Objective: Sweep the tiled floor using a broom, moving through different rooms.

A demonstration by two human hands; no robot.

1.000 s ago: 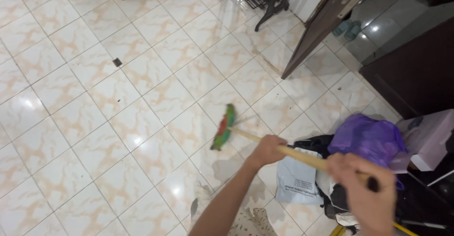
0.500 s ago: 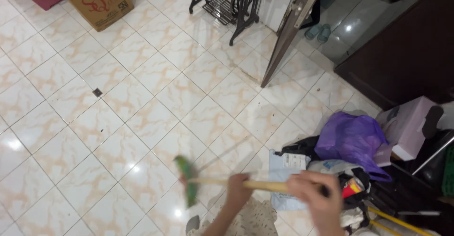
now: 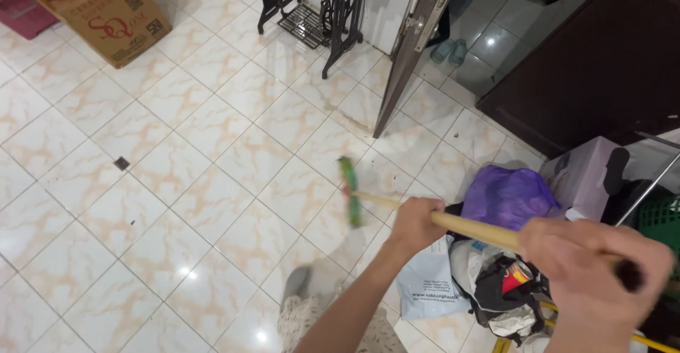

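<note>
Sweeping is what I have in hand: my left hand is wrapped around the long pale wooden handle of the broom about halfway along it, and my right hand is clenched over the dark top end of the same handle, close to the camera and blurred. The broom's green bristle head with a red band hovers at or just above the glossy cream and peach marbled tile floor, roughly in the middle of it, turned edge-on so I cannot tell whether the bristles touch the tiles.

As I judge it, the sweeping is only partly done. Most of the open floor looks fairly clean, but a small dark scrap lies well out toward the floor's left edge, a few dark specks sit near it, and nothing is gathered into a heap that I can see. At the floor's lower right edge, a purple plastic bag, a white plastic bag and a pile of mixed rubbish lie bunched together just beside my hands. A brown cardboard box stands in the far left corner.
</note>
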